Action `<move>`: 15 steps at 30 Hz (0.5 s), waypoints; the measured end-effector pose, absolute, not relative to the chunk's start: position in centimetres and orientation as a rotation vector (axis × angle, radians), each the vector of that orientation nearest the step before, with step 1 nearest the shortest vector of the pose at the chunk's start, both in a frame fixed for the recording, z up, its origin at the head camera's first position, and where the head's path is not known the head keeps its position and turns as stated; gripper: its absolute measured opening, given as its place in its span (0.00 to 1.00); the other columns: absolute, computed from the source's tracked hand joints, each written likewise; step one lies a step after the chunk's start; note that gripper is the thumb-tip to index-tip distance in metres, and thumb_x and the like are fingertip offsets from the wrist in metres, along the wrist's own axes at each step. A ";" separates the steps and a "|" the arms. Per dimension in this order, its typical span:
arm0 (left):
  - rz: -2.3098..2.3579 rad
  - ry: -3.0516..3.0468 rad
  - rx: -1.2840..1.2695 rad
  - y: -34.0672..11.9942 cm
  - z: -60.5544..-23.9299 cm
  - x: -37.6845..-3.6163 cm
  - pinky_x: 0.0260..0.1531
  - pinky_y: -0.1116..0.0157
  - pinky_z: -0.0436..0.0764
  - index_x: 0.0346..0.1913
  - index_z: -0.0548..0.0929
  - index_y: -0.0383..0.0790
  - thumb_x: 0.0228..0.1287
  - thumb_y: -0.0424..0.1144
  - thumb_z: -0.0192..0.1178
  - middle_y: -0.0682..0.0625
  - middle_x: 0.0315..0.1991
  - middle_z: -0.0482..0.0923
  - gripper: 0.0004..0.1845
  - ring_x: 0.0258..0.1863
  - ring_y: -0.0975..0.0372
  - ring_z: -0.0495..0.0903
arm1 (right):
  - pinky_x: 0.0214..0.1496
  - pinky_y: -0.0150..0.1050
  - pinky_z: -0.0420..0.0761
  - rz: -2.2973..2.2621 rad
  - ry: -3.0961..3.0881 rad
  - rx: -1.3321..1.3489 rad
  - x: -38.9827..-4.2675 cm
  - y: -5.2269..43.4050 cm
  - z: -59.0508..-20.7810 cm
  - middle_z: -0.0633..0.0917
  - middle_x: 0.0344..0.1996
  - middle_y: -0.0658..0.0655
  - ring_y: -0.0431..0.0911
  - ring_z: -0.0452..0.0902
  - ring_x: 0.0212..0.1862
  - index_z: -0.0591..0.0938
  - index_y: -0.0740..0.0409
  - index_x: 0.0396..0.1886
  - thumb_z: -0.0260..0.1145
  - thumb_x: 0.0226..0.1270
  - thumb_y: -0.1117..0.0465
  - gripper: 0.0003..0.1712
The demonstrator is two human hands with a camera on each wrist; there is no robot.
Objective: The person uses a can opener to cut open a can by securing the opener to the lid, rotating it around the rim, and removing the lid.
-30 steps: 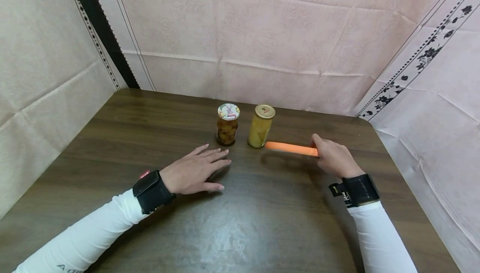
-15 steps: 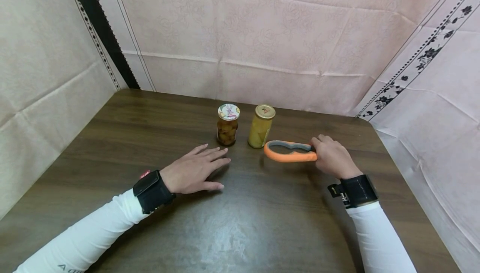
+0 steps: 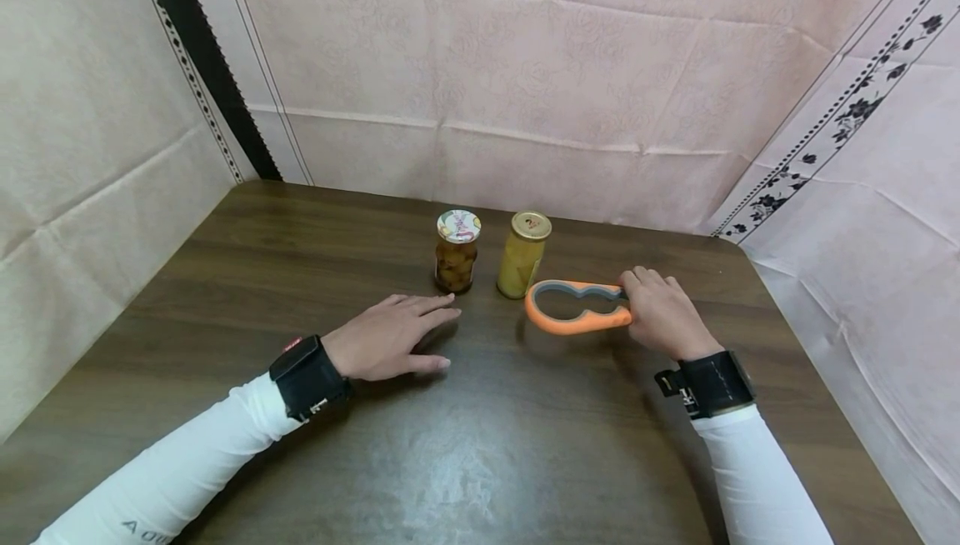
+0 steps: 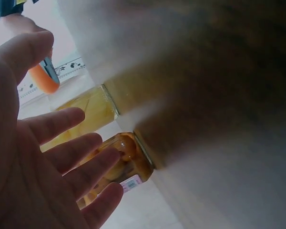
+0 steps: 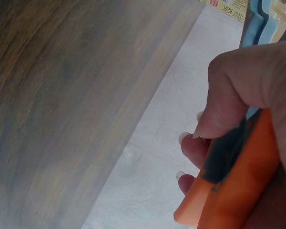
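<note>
Overhead first: right hand (image 3: 660, 312) wrapped around the handle end of an orange jar opener (image 3: 573, 312), held roughly level with its gray-lined loops pointing toward the 2 jars, front loop just beside the yellow jar (image 3: 522, 255) with the gold lid and not yet over it. Left hand (image 3: 390, 341) lying flat on the wooden table (image 3: 225, 278), fingers straight and slightly spread, tips near the base of the brown jar (image 3: 456, 252) with the patterned lid, not touching it. Both jars upright, lids on, side by side near the far edge. Next, left wrist view: open palm with fingers (image 4: 62, 124) fanned, both jars beyond them, the brown jar (image 4: 126, 162) closer to the fingertips, an orange tip of the opener (image 4: 40, 78) visible past the thumb. Then, right wrist view: fingers (image 5: 238, 90) curled tight on the orange handle (image 5: 233, 186), thumb pressed over it, table surface blurred. Judged as the approach stage: tool gripped, no lid engaged. Next move likely calls for steadying 1 jar with the free hand, then lowering a loop squarely over its lid before any twisting, keeping clear of the neighbouring jar
</note>
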State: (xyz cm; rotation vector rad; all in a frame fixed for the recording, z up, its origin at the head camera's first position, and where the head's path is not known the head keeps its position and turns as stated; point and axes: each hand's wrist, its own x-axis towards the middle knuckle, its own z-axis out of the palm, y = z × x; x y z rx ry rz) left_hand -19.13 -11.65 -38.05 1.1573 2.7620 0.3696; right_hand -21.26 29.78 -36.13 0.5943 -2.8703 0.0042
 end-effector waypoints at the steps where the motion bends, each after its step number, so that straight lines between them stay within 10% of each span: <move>1: 0.392 2.755 1.145 -11.7 -38.1 -19.2 0.75 0.42 0.60 0.77 0.65 0.49 0.71 0.65 0.55 0.47 0.80 0.57 0.39 0.77 0.50 0.62 | 0.38 0.45 0.68 0.008 -2.877 0.593 -21.3 29.7 -36.1 0.80 0.35 0.58 0.54 0.75 0.40 0.77 0.63 0.43 0.69 0.49 0.75 0.19; 15: 0.687 2.621 1.009 -12.1 -38.7 -20.5 0.75 0.43 0.61 0.77 0.65 0.50 0.69 0.70 0.52 0.50 0.78 0.62 0.41 0.77 0.54 0.61 | 0.39 0.43 0.70 0.026 -2.907 0.572 -21.2 28.8 -36.0 0.82 0.28 0.54 0.50 0.77 0.35 0.76 0.60 0.46 0.72 0.48 0.69 0.23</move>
